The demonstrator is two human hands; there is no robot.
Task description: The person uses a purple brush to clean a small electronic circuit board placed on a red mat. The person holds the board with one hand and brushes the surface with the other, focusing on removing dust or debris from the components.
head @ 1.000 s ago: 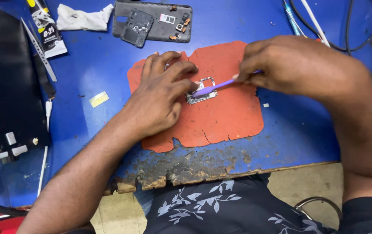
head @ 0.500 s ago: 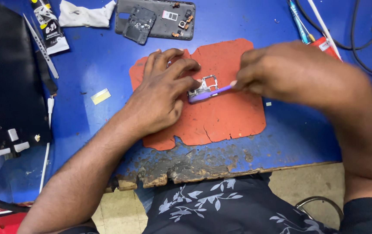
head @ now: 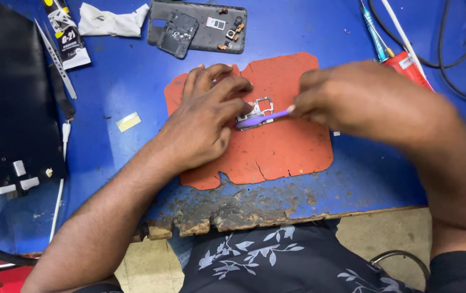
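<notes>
My left hand (head: 203, 116) rests on an orange work mat (head: 276, 146) and pins down a small metal phone part (head: 257, 110) with its fingertips. My right hand (head: 363, 100) grips a thin purple tool (head: 263, 118), whose tip lies against that metal part beside my left fingers. The right hand is slightly blurred. Both hands sit over the middle of the blue table (head: 124, 81).
A dark phone back housing (head: 197, 26) with small parts lies at the far edge. A glue tube (head: 67, 32) and white cloth (head: 111, 21) sit top left, a black tray (head: 5, 108) at left. Screwdrivers (head: 377, 38) and cables (head: 450, 59) are top right. The table's near edge (head: 233, 214) is chipped.
The view has shifted slightly. My right hand has moved the purple tool a little along the metal part, while my left hand stays pressed on it.
</notes>
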